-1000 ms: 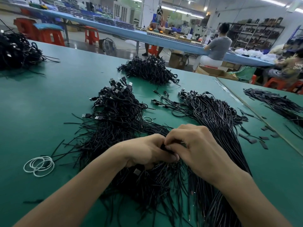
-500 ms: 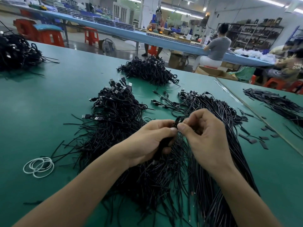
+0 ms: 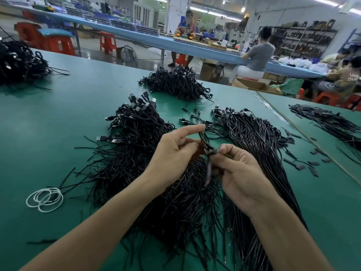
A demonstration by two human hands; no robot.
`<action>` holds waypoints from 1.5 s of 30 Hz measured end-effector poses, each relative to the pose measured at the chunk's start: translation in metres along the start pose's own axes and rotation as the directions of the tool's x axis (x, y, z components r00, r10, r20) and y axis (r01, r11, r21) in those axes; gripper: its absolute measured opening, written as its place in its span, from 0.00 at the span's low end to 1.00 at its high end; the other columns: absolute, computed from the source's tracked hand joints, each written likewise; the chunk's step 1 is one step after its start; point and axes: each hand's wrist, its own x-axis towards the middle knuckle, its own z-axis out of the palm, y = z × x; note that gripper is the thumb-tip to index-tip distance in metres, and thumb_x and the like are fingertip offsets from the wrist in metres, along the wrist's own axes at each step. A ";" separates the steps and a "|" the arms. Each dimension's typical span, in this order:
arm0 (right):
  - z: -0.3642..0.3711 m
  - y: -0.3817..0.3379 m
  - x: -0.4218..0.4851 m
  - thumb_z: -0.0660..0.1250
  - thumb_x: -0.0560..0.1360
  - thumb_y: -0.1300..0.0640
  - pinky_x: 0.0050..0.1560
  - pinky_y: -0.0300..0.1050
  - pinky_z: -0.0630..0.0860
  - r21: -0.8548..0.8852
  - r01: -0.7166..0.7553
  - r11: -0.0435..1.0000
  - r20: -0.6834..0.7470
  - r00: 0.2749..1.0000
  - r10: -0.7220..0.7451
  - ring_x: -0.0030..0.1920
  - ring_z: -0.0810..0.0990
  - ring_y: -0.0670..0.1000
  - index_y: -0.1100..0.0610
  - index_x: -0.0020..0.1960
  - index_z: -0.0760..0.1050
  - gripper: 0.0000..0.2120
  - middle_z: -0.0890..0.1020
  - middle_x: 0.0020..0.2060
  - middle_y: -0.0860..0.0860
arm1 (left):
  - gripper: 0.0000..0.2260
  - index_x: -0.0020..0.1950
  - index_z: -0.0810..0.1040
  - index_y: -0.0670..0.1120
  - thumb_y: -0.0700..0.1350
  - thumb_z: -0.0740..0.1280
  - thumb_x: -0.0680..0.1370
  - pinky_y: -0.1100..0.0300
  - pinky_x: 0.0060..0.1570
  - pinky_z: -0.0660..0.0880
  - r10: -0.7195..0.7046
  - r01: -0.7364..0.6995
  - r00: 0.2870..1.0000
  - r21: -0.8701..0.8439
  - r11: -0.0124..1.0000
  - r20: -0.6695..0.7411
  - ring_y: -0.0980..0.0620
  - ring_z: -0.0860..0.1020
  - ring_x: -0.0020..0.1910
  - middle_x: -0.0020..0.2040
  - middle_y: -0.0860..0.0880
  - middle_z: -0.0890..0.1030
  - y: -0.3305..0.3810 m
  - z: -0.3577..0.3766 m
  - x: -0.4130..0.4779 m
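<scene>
Between your two hands, your fingertips (image 3: 222, 149) pinch one thin black cable (image 3: 204, 139). Your left hand (image 3: 173, 155) holds its top part, and your right hand (image 3: 242, 178) nips it lower down. It hangs just over the big cable pile (image 3: 136, 153) on the green table (image 3: 58, 118). I think it is light, soft and bendy, maybe slippery. Hold it close to the bend, gently.
</scene>
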 end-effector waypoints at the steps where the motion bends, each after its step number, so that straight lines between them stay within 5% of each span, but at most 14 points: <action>1: -0.001 0.003 0.000 0.70 0.63 0.66 0.33 0.38 0.71 -0.004 -0.020 1.000 0.000 1.000 0.020 0.32 0.76 0.47 0.55 0.37 0.71 0.11 0.80 0.34 0.53 | 0.15 0.61 0.81 0.53 0.38 0.59 0.82 0.57 0.49 0.81 -0.038 0.040 0.999 -0.119 0.992 0.017 0.49 0.84 0.47 0.46 0.48 0.86 0.003 0.000 0.000; 5: -0.008 0.007 0.001 0.72 0.63 0.65 0.29 0.35 0.72 0.002 -0.058 0.998 -0.018 0.998 0.058 0.33 0.75 0.47 0.54 0.36 0.71 0.12 0.79 0.33 0.52 | 0.14 0.57 0.81 0.49 0.51 0.58 0.82 0.52 0.56 0.78 -0.014 0.029 0.998 -0.266 0.964 0.057 0.46 0.83 0.50 0.49 0.40 0.85 0.005 -0.002 -0.002; 8: -0.012 0.007 0.003 0.73 0.61 0.66 0.29 0.35 0.72 -0.065 -0.022 0.998 -0.043 0.999 0.019 0.32 0.76 0.46 0.55 0.36 0.69 0.13 0.80 0.32 0.51 | 0.07 0.50 0.79 0.46 0.49 0.66 0.80 0.64 0.46 0.78 0.048 -0.035 0.995 -0.149 0.988 0.082 0.51 0.84 0.42 0.42 0.43 0.86 0.003 0.001 -0.002; 11: -0.015 0.005 0.003 0.75 0.67 0.69 0.36 0.35 0.77 -0.314 0.149 0.938 -0.099 0.977 -0.189 0.33 0.79 0.45 0.55 0.37 0.70 0.15 0.80 0.32 0.51 | 0.07 0.47 0.79 0.48 0.41 0.76 0.74 0.71 0.37 0.72 0.091 -0.096 0.991 0.046 0.994 0.093 0.62 0.78 0.35 0.41 0.51 0.84 -0.005 0.002 -0.002; 14: -0.018 -0.001 0.004 0.74 0.72 0.69 0.43 0.38 0.79 -0.552 0.286 0.783 -0.097 0.911 -0.401 0.36 0.80 0.44 0.54 0.37 0.72 0.15 0.82 0.32 0.47 | 0.13 0.45 0.77 0.53 0.49 0.80 0.69 0.69 0.33 0.67 0.112 -0.120 0.993 0.309 0.943 0.043 0.62 0.69 0.31 0.38 0.56 0.76 -0.013 0.003 -0.003; 17: -0.013 0.001 0.003 0.75 0.72 0.66 0.45 0.42 0.80 -0.650 0.375 0.661 -0.055 0.844 -0.534 0.39 0.82 0.47 0.50 0.37 0.73 0.16 0.83 0.36 0.48 | 0.14 0.42 0.76 0.51 0.53 0.79 0.70 0.65 0.30 0.69 0.029 -0.029 1.000 0.313 0.949 0.008 0.60 0.71 0.27 0.31 0.54 0.77 -0.016 0.005 -0.003; 21: -0.001 0.012 0.001 0.74 0.73 0.67 0.43 0.39 0.79 -0.586 0.427 0.688 -0.048 0.830 -0.556 0.39 0.83 0.46 0.47 0.35 0.74 0.18 0.84 0.36 0.47 | 0.10 0.44 0.75 0.45 0.48 0.73 0.77 0.63 0.26 0.73 -0.119 0.096 0.988 0.215 0.972 0.096 0.52 0.81 0.27 0.33 0.47 0.84 -0.014 0.006 -0.004; 26: 0.009 0.020 0.001 0.72 0.73 0.70 0.43 0.37 0.79 -0.360 0.360 0.861 -0.107 0.900 -0.422 0.38 0.82 0.44 0.53 0.37 0.74 0.15 0.84 0.34 0.48 | 0.03 0.49 0.77 0.37 0.34 0.63 0.81 0.53 0.42 0.83 -0.248 0.250 0.968 -0.111 0.962 0.027 0.44 0.85 0.41 0.44 0.38 0.85 -0.008 0.006 0.000; 29: 0.008 0.016 0.002 0.72 0.71 0.71 0.42 0.35 0.78 -0.223 0.298 0.928 -0.070 0.945 -0.320 0.37 0.81 0.44 0.55 0.37 0.74 0.13 0.82 0.33 0.48 | 0.10 0.43 0.79 0.44 0.40 0.60 0.80 0.47 0.51 0.80 -0.328 0.311 0.945 -0.286 0.906 -0.013 0.44 0.83 0.43 0.45 0.39 0.84 -0.004 0.003 0.003; 35: -0.003 0.020 0.003 0.72 0.71 0.70 0.44 0.36 0.77 -0.250 0.180 0.952 0.029 0.984 -0.178 0.39 0.79 0.46 0.53 0.36 0.75 0.14 0.82 0.34 0.49 | 0.22 0.38 0.83 0.51 0.68 0.63 0.74 0.53 0.47 0.78 -0.208 0.209 0.978 -0.225 0.952 0.026 0.49 0.82 0.42 0.45 0.43 0.86 0.001 0.001 0.000; 37: -0.004 0.021 0.002 0.74 0.69 0.69 0.42 0.34 0.76 -0.217 0.158 0.963 0.036 0.987 -0.154 0.37 0.80 0.45 0.53 0.36 0.75 0.14 0.82 0.34 0.50 | 0.23 0.37 0.81 0.50 0.68 0.63 0.73 0.51 0.51 0.78 -0.159 0.159 0.987 -0.236 0.959 0.016 0.46 0.82 0.43 0.42 0.42 0.85 0.000 0.000 0.000; 41: -0.010 0.014 0.003 0.75 0.60 0.61 0.32 0.33 0.74 -0.087 0.092 0.992 -0.021 0.995 -0.094 0.30 0.77 0.44 0.55 0.36 0.73 0.11 0.80 0.31 0.51 | 0.08 0.42 0.79 0.45 0.48 0.73 0.75 0.67 0.42 0.76 0.013 0.025 0.986 -0.222 0.975 0.168 0.56 0.80 0.37 0.36 0.51 0.82 -0.004 0.001 -0.004; 45: -0.018 0.014 0.005 0.75 0.63 0.64 0.37 0.37 0.79 -0.049 0.112 0.993 -0.112 0.987 -0.117 0.33 0.80 0.48 0.54 0.37 0.74 0.11 0.81 0.34 0.54 | 0.19 0.48 0.78 0.53 0.57 0.81 0.64 0.68 0.34 0.69 -0.055 0.049 0.998 0.226 0.973 0.018 0.61 0.69 0.31 0.37 0.56 0.75 -0.015 -0.001 -0.002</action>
